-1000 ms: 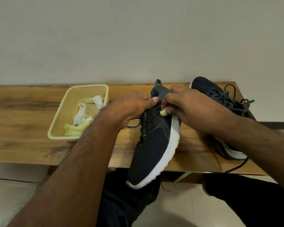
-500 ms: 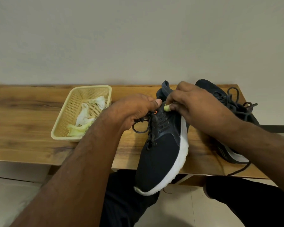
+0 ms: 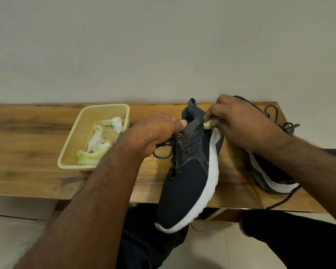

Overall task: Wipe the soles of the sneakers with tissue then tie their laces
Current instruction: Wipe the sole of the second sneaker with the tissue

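Head view shows a long brown wooden bench (image 3: 37, 152) against a plain wall, carrying a dark navy mesh sneaker with a white sole (image 3: 190, 177) whose toe overhangs the near edge. A second matching sneaker (image 3: 270, 177), laces loose, lies right, partly hidden by the right forearm. A pale yellow perforated plastic basket (image 3: 70, 152) holds crumpled tissues (image 3: 99, 140). The left hand (image 3: 155, 133) curls around dark laces (image 3: 163, 154); the right hand (image 3: 239, 121) pinches a yellowish tissue scrap (image 3: 207, 125) at the collar.

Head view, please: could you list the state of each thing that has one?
Left hand: grips held sneaker's laces.
Right hand: pinches yellow-green tissue.
Held sneaker: tilted, toe past the table edge.
Second sneaker: on table, laces loose.
Basket: holds crumpled tissues.
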